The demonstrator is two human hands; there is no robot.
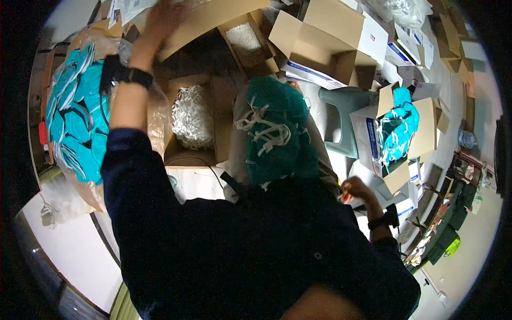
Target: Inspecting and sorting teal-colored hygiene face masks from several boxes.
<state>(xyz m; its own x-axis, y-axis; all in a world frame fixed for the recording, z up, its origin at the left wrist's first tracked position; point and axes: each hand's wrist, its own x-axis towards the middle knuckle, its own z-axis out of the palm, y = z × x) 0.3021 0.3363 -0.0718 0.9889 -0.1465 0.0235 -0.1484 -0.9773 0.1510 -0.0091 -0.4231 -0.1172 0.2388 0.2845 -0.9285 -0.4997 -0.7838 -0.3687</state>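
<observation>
Workroom floor crowded with open cartons, curved by the wide lens; upper right, a large carton [303, 26] stands with its flaps raised, near a grey-green stool [340, 125]. Centre: teal fabric pieces [277, 146] with white ties [271, 136] lie heaped across the lap of a seated person in a dark top [250, 240]. Upper left, the left hand [165, 24] reaches far forward over a broad cardboard flap [216, 16] – blurred, so whether it stands wide, narrow or touching the board cannot be told. Lower right, the right hand [356, 188] is beside the right leg with its fingers bent inward (whether it holds anything cannot be made out). Each wrist carries a black band [140, 77]. Left margin: a clear plastic bag [124, 49] filled with more teal pieces. Between the bag and the lap, a brown carton [223, 117] contains a tangle of white strips [192, 118]; beyond it – a narrower carton [264, 66] of fine white material [245, 44]. Right: another open carton [424, 128], past the stool, contains further teal pieces with white ties.
</observation>
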